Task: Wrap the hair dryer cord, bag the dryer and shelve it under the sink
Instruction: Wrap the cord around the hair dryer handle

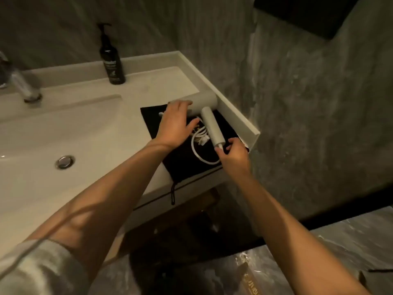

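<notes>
A pale hair dryer [202, 103] lies on a black bag [182, 162] at the counter's right end, against the raised rim [238, 118]; its white cord [198, 145] lies loosely coiled. The left hand [175, 124] rests flat-fingered on the barrel; the right hand [234, 155] pinches the handle's end — best coil inward, since the bag overhangs the front edge.

We count one hair dryer [202, 103], one white cord [198, 143], one black bag [182, 162], one pump bottle [111, 60], one faucet [23, 86], two hands.

Bathroom — sink [63, 133], faucet [23, 86], soap bottle [112, 58].
</notes>
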Available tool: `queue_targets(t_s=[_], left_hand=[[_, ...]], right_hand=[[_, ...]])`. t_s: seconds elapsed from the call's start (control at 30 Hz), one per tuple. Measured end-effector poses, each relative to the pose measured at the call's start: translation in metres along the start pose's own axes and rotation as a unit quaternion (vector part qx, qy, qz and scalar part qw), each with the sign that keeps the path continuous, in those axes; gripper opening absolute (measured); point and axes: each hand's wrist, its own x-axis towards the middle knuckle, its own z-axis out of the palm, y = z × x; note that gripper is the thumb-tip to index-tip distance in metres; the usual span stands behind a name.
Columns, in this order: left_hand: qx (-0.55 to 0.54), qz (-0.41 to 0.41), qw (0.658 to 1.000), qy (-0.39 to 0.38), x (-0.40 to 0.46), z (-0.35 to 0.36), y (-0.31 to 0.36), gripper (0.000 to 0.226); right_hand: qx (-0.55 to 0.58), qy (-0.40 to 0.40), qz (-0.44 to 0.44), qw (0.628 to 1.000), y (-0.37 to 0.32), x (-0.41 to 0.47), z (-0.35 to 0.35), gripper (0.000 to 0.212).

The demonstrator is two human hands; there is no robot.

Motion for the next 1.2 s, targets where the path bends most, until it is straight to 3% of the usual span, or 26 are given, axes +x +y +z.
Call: queue_targets(t_s=[0.1,0.27,0.43,0.63,0.73,0.83,0.93,1.03,1.1,1.2], left_hand=[[0.046,0.032,0.998,-0.028,0.028,0.002,-0.011,0.061],[0.094,-0.018,0.988,-0.124,0.074,0.006,-0.025,0.084],[0.098,-0.073,0.97,-0.212,0.094,0.015,-0.035,0.077],[0.104,-0.064,0.974,-0.192,0.096,0.014,-0.041,0.075],[0.023,-0.082,0.984,-0.156,0.091,0.005,-0.039,0.073],[-0.103,-0.161,0.975,-0.112,0.094,-0.02,-0.035,0.076],[-0.224,-0.229,0.937,-0.143,0.098,-0.053,-0.039,0.068],[-0.357,-0.248,0.882,-0.179,0.09,-0.084,-0.048,0.075],[-0.422,-0.254,0.855,-0.162,0.081,-0.099,-0.053,0.079],[-0.457,-0.27,0.843,-0.082,0.065,-0.113,-0.055,0.086]], right_hand=[[-0.054,0.007,0.026,0.998,-0.005,0.005,0.002,0.054],[-0.099,0.023,0.02,0.995,-0.011,0.004,0.008,0.053],[-0.09,0.05,0.021,0.994,-0.013,0.006,0.013,0.044],[-0.016,0.078,0.046,0.996,-0.023,0.01,0.011,0.049],[0.066,0.11,0.019,0.992,-0.029,0.013,0.005,0.043],[0.148,0.135,-0.013,0.98,-0.04,0.017,-0.008,0.042],[0.235,0.128,-0.064,0.961,-0.055,0.026,-0.021,0.039],[0.272,0.114,-0.134,0.946,-0.075,0.035,-0.031,0.038],[0.286,0.11,-0.157,0.939,-0.091,0.04,-0.038,0.039],[0.311,0.1,-0.153,0.933,-0.114,0.045,-0.043,0.042]])
